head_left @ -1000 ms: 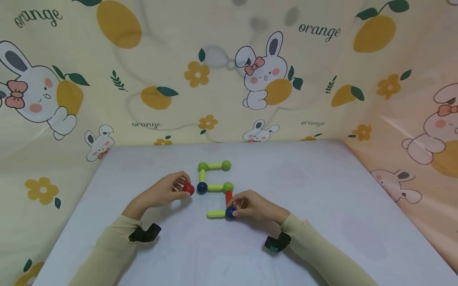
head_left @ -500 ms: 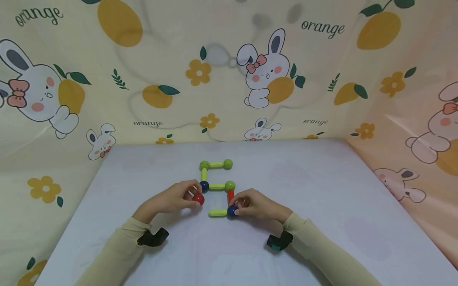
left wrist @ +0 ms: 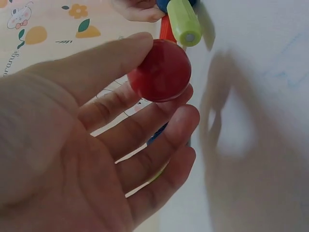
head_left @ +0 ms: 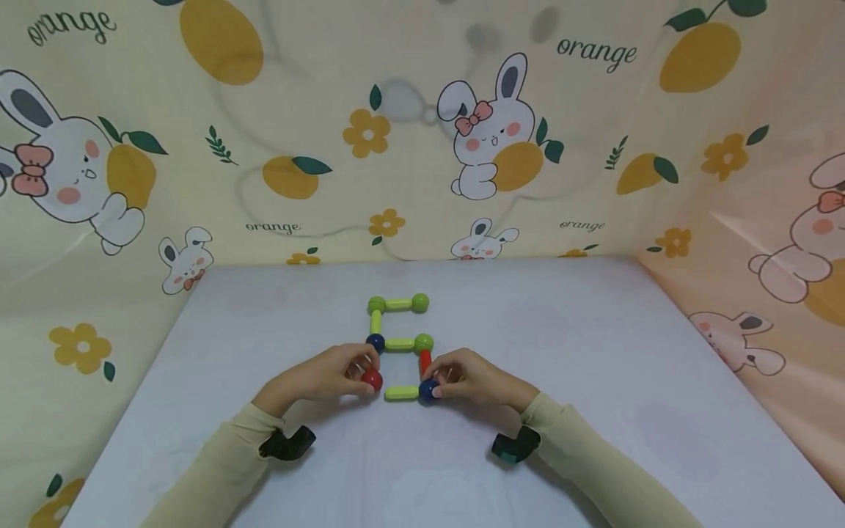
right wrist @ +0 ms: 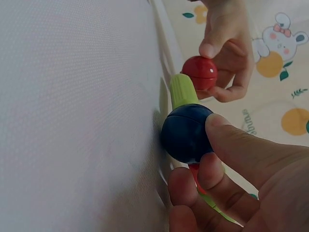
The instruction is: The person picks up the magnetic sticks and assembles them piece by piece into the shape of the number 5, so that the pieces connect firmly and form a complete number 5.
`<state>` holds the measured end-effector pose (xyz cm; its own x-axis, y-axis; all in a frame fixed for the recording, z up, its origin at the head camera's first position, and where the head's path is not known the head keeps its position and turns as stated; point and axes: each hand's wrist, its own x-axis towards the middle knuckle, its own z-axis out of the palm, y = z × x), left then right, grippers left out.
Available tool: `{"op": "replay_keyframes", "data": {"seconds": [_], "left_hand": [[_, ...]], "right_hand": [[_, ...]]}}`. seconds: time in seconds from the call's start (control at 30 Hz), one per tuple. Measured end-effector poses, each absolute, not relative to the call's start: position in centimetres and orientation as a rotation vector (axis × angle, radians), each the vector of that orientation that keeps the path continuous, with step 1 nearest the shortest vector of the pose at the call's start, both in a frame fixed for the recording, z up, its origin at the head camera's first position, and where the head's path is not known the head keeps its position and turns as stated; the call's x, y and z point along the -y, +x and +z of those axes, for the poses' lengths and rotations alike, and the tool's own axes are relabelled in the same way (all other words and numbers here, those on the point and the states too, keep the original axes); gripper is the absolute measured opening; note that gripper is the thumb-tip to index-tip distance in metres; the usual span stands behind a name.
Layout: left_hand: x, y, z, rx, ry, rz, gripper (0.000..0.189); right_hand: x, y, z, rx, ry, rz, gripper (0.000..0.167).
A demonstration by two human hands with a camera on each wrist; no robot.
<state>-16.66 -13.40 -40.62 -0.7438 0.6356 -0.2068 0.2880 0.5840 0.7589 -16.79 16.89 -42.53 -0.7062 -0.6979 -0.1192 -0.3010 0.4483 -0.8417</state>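
Between thumb and fingers my left hand [head_left: 332, 374] pinches a red ball [left wrist: 164, 71], just left of the free end of a light-green rod [head_left: 401, 394]. That rod's bare tip, a metal disc, faces the ball in the left wrist view; in the head view a small gap lies between them. My right hand [head_left: 477, 378] pinches the dark blue ball [right wrist: 187, 133] at the rod's other end. From this blue ball a red rod [head_left: 425, 363] runs back to a green ball [head_left: 424, 342]. Another light-green rod [head_left: 399, 344] links that to a second blue ball [head_left: 375, 342], partly behind my left fingers.
Farther back, the chain goes on through an upright-running green rod [head_left: 375, 322], a green ball [head_left: 377, 304], one more rod [head_left: 399, 304] and an end ball [head_left: 420, 302]. A white cloth covers the table [head_left: 561, 330]; a printed curtain [head_left: 317, 110] stands behind.
My left hand has carried the red ball right and toward me, from beside the far blue ball to near the green rod's free end. The right hand keeps its hold on the blue ball.
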Motion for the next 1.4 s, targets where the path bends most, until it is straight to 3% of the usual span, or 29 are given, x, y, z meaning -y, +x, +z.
{"op": "replay_keyframes", "data": {"seconds": [1.4], "left_hand": [[12.74, -16.58, -41.38, -2.295, 0.768, 0.965, 0.023]], "right_hand": [[-16.90, -16.62, -42.53, -2.264, -0.841, -1.135, 0.021]]}}
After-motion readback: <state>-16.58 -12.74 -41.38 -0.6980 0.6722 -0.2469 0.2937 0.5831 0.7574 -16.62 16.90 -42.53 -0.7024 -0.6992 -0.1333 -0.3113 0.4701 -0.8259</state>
